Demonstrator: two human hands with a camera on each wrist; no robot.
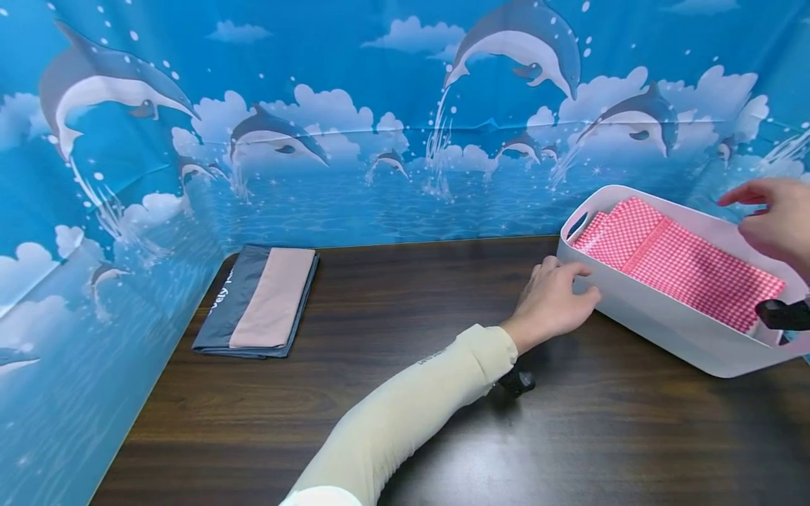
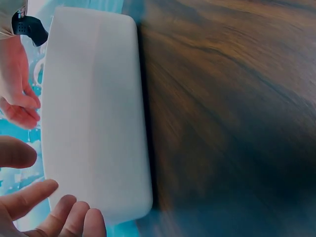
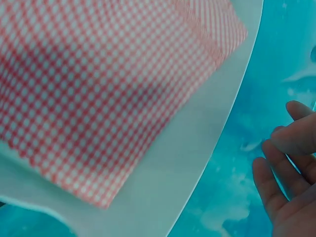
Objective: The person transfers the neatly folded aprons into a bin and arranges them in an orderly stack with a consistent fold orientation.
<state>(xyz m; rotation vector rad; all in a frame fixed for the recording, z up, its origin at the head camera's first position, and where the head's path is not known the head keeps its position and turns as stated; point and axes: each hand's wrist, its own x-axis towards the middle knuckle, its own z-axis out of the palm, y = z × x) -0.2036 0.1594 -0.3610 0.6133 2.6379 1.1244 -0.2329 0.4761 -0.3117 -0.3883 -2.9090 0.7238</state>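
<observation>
A white plastic basket [image 1: 658, 309] with handle holes stands at the right of the table, and a folded red-and-white checked cloth [image 1: 677, 260] lies inside it. Beside the basket's left end is my left hand [image 1: 553, 302], its fingers loosely bent and holding nothing. In the left wrist view those fingertips [image 2: 64, 207] overlap the basket's side [image 2: 98, 108]; whether they touch it I cannot tell. My right hand [image 1: 778, 218] hovers around the basket's far right rim, with nothing in its grasp. The right wrist view shows its relaxed fingers [image 3: 276, 182] apart from the checked cloth [image 3: 98, 98].
On the left of the dark wooden table [image 1: 405, 302] lies a folded dark grey and pink cloth [image 1: 268, 299] with white lettering. A blue dolphin-print curtain [image 1: 354, 190] hangs along the table's back and left edges, close behind the basket.
</observation>
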